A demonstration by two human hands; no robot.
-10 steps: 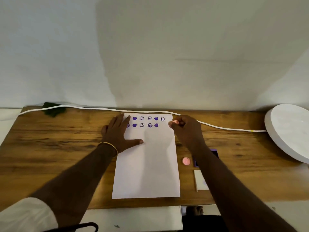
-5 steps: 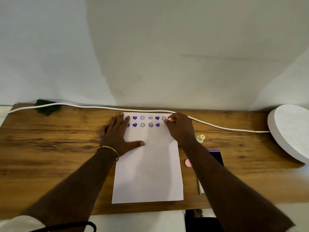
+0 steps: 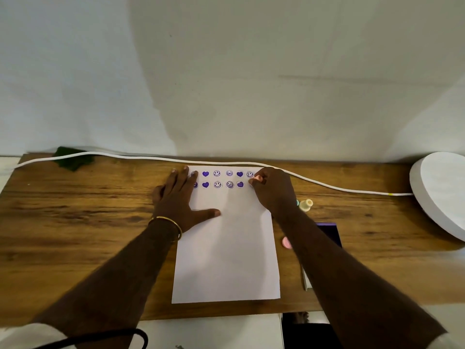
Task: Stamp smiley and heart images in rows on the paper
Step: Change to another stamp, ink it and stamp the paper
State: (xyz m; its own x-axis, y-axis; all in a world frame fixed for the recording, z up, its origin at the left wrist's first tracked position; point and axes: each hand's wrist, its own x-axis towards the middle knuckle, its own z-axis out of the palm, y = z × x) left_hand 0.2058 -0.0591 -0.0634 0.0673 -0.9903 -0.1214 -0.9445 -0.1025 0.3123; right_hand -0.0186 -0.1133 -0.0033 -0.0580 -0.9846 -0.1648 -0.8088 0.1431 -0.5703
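A white sheet of paper (image 3: 226, 255) lies on the wooden table (image 3: 88, 222). Two rows of purple smiley and heart prints (image 3: 217, 179) run along its far edge. My left hand (image 3: 180, 200) lies flat on the paper's upper left, fingers spread, covering the leftmost prints. My right hand (image 3: 273, 191) is closed on a small pink stamp (image 3: 257, 179), pressing it down at the right end of the second row. A purple ink pad (image 3: 331, 233) sits right of the paper, partly hidden by my right forearm.
A cream stamp (image 3: 305, 205) and a pink stamp (image 3: 286, 242) lie right of the paper. A white cable (image 3: 327, 186) runs along the table's back. A white round disc (image 3: 442, 192) rests at the far right, a dark green thing (image 3: 73, 159) at the back left.
My right hand moved left from the paper's right edge onto the second row's end and lowered the pink stamp. My left hand stayed flat on the paper.
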